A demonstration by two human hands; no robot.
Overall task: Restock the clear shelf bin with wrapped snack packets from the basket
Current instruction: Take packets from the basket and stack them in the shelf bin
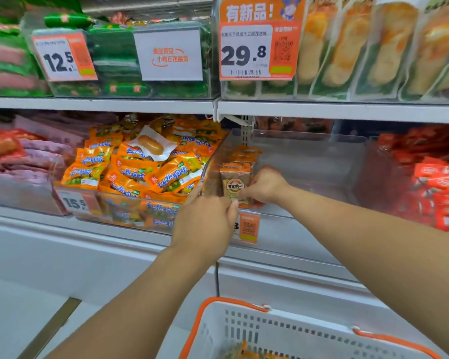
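A clear shelf bin [309,156] stands on the middle shelf, mostly bare inside. A row of tan and orange wrapped snack packets [236,182] stands upright against its left wall. My right hand [263,186] reaches over the bin's front edge and holds the front packet from the right side. My left hand [208,218] is at the bin's front left corner, fingers curled, pinching the lower edge of the same packet. A white basket with orange handles [257,332] sits below, with a few packets [241,352] visible at its bottom.
Left of the bin is a bin heaped with orange snack packs [140,172]. Red packets [441,187] fill the bin at right. The upper shelf holds green packs [114,55] and yellow pouches [373,47]. A price tag [248,228] hangs on the bin front.
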